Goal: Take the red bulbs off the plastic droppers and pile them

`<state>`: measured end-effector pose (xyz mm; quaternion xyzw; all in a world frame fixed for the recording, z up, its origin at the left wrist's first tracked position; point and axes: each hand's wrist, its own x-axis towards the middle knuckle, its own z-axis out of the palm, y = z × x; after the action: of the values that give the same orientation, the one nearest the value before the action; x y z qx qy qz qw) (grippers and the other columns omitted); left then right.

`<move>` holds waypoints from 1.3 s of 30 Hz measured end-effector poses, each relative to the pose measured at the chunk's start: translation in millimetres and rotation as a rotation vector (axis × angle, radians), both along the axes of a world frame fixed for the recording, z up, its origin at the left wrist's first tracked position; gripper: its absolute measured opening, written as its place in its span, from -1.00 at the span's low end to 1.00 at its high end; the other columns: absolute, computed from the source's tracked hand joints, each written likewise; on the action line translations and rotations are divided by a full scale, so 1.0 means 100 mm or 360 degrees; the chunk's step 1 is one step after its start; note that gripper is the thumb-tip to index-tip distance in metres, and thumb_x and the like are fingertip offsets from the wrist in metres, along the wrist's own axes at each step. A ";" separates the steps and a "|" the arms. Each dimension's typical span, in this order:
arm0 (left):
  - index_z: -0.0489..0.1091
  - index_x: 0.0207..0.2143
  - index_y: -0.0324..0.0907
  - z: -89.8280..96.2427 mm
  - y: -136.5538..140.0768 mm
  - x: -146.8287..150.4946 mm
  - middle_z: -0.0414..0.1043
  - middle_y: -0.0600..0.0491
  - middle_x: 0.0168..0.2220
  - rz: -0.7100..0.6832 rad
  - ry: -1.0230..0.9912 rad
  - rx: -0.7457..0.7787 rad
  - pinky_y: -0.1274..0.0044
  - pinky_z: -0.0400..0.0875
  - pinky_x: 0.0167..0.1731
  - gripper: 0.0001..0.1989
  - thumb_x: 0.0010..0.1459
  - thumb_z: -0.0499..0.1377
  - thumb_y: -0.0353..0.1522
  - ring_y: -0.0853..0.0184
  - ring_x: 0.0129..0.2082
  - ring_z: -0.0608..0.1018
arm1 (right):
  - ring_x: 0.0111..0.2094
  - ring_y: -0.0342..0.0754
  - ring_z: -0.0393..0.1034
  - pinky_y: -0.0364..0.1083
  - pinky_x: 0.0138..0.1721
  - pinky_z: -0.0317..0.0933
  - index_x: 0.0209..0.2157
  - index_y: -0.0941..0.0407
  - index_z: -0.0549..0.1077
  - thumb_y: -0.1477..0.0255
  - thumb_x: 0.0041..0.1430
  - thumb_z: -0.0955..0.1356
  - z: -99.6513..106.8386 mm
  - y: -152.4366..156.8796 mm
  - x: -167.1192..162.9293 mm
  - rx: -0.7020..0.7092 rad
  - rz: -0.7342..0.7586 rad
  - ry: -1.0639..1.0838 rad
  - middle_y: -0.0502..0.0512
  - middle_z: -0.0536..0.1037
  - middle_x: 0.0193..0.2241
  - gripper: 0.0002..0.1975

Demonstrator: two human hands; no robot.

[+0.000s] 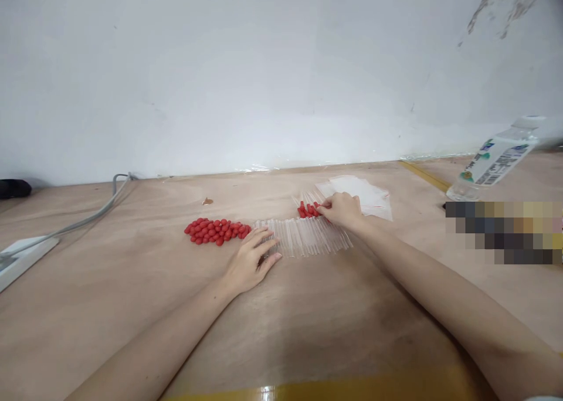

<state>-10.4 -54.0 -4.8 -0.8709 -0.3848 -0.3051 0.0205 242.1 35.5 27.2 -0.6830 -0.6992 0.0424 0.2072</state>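
Note:
A row of clear thin tubes (303, 237) lies side by side on the table. My left hand (253, 260) rests over the row's left end, fingers apart and stretched out, beside a pile of small red rubber bulbs (215, 231). Just behind the tubes is a small group of red bulbs (307, 209), with thin clear tubes reaching away from them toward the wall. At the right edge of that group, my right hand (343, 209) is closed in a pinch on a red bulb. Its fingertips partly hide what they grip.
White plastic bags (372, 196) lie behind my right hand. A labelled clear bottle (497, 160) stands at the right near a pixelated patch. A grey cable (94, 219) runs to a white power strip (30, 254) at left. A small brown scrap (207, 201) lies near the wall.

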 end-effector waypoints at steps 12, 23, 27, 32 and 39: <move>0.07 0.15 -0.16 0.01 -0.01 0.02 0.07 -0.11 0.17 0.0041 -0.0005 0.0139 0.25 0.12 0.12 -0.52 0.17 0.03 -0.35 0.16 0.20 0.09 | -0.30 -0.05 0.34 0.00 -0.13 0.05 -0.35 0.06 0.45 0.36 0.06 0.28 -0.14 -0.51 0.13 0.0561 0.0541 0.0298 0.01 0.51 -0.42 -0.86; 0.38 -0.19 -0.21 0.03 -0.05 0.08 0.43 -0.08 -0.12 -0.0148 0.0126 0.0584 0.29 0.34 -0.01 -0.82 0.13 0.08 -0.44 0.20 0.01 0.39 | -0.32 -0.11 0.33 -0.01 -0.15 0.02 -0.36 0.04 0.44 0.48 0.09 0.29 -0.35 -0.83 -0.03 0.0985 0.1160 0.0090 -0.04 0.50 -0.47 -0.89; 0.39 -0.27 -0.28 0.05 -0.09 0.12 0.49 -0.09 -0.22 -0.0148 0.0162 0.0652 0.36 0.42 -0.07 -0.87 0.12 0.10 -0.47 0.23 -0.13 0.49 | -0.24 -0.05 0.32 0.03 -0.10 0.01 -0.24 0.07 0.42 0.38 0.06 0.32 -0.30 -0.86 -0.12 0.0994 0.1166 0.0059 0.02 0.53 -0.34 -0.82; 0.39 -0.27 -0.27 0.06 -0.11 0.16 0.49 -0.07 -0.22 -0.0194 0.0146 0.0656 0.38 0.41 -0.06 -0.88 0.12 0.10 -0.46 0.26 -0.14 0.50 | -0.24 -0.07 0.33 0.05 -0.03 -0.03 -0.23 0.07 0.43 0.33 0.11 0.31 -0.31 -0.85 -0.28 0.1117 0.1215 -0.0056 0.01 0.55 -0.31 -0.81; 0.37 -0.28 -0.26 0.03 -0.12 0.16 0.49 -0.04 -0.29 -0.0299 0.0139 0.0469 0.38 0.37 0.00 -0.86 0.15 0.02 -0.47 0.31 -0.17 0.51 | -0.31 -0.11 0.34 -0.05 -0.20 0.13 -0.30 0.11 0.43 0.45 0.15 0.28 -0.32 -0.87 -0.29 0.1127 0.1381 -0.0099 0.00 0.55 -0.38 -0.89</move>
<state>5.2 -66.0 -1.5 -0.9029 -0.2517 -0.3208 0.1361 213.6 -51.1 -5.0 -0.2225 -0.8934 -0.1338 0.3666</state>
